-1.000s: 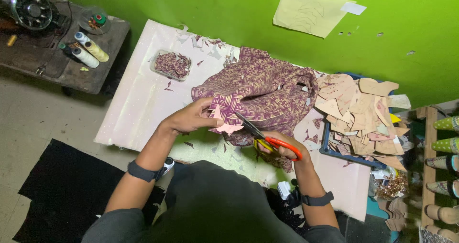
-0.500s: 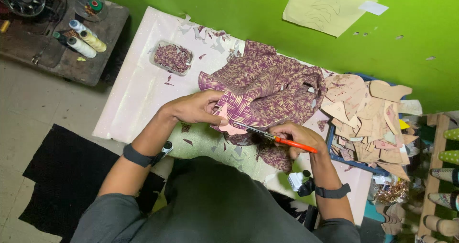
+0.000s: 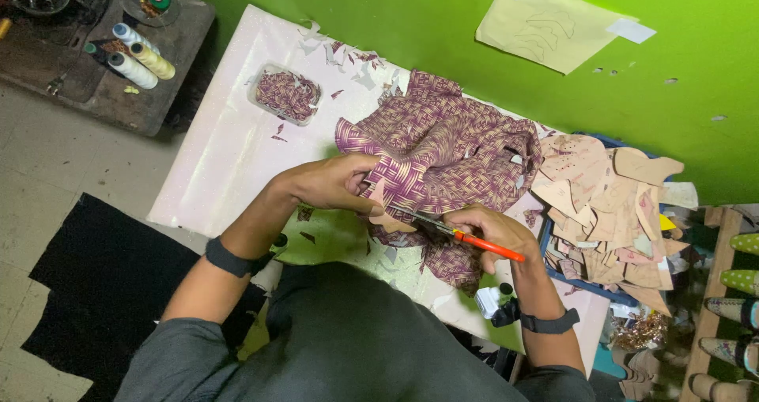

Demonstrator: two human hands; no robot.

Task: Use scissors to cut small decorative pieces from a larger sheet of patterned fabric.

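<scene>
A crumpled sheet of purple woven-pattern material [image 3: 451, 145] lies on the white table [image 3: 229, 149]. My left hand [image 3: 332, 182] pinches its near edge together with a tan pattern piece [image 3: 387, 216]. My right hand [image 3: 490, 230] is closed around orange-handled scissors [image 3: 466, 236], whose blades point left into the material right beside my left fingers. Both wrists wear black bands.
A clear tray of purple offcuts [image 3: 286, 94] sits at the table's back left, with scraps scattered around. A pile of tan cardboard patterns [image 3: 605, 204] lies to the right. Thread spools [image 3: 138, 58] rest on a dark side table. A paper sheet [image 3: 545, 26] is taped to the green wall.
The view has shifted slightly. My hands have stayed on the material, the scissors moving a little along its near edge toward my left hand.
</scene>
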